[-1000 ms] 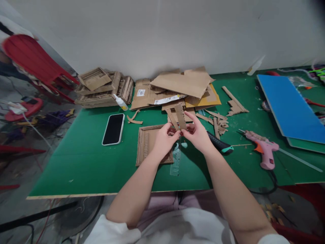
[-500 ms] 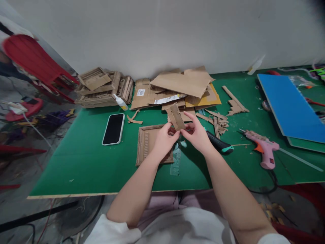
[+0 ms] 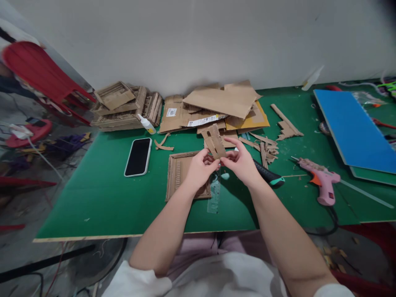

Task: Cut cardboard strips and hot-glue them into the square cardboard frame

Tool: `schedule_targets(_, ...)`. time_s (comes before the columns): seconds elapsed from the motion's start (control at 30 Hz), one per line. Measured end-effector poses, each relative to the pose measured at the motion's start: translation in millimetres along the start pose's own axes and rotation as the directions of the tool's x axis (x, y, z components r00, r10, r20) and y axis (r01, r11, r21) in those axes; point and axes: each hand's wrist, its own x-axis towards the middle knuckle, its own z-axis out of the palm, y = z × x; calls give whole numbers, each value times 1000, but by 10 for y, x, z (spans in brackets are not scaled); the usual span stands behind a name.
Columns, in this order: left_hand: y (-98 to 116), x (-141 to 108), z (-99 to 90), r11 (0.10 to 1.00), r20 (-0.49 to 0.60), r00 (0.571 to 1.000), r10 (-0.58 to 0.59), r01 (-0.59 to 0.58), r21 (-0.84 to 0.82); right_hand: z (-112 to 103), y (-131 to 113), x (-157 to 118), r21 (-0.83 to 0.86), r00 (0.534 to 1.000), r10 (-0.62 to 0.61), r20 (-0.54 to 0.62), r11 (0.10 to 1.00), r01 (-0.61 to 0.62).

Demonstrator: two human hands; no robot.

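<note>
Two narrow cardboard strips [image 3: 218,142] are held up in front of me, fanned into a V with their lower ends close together. My left hand [image 3: 202,167] is closed on the lower end of the left strip. The thumb and fingers of my right hand [image 3: 239,163] pinch the base of the right one. Under my left hand lies a shallow cardboard frame [image 3: 173,177] with a ridged strip inside it. A clear ruler [image 3: 213,202] lies at the frame's right edge, partly hidden. Beside my right hand is a black and teal cutter handle [image 3: 269,175].
A phone [image 3: 138,157] lies to the left. Behind it are stacked cardboard frames [image 3: 123,111] and a small glue bottle [image 3: 147,124]. Cardboard sheets [image 3: 222,99] and scraps [image 3: 269,148] spread along the back. A pink glue gun [image 3: 321,179] and a blue board [image 3: 355,128] sit right.
The two cardboard strips have spread apart at the top, opening a gap between them. My hands have barely shifted.
</note>
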Motion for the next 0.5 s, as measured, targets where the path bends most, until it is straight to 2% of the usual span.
schedule_targets(0.5, -4, 2, -18, 997, 24, 999, -47, 49, -66, -12, 0, -4, 118, 999, 34, -2, 992, -33)
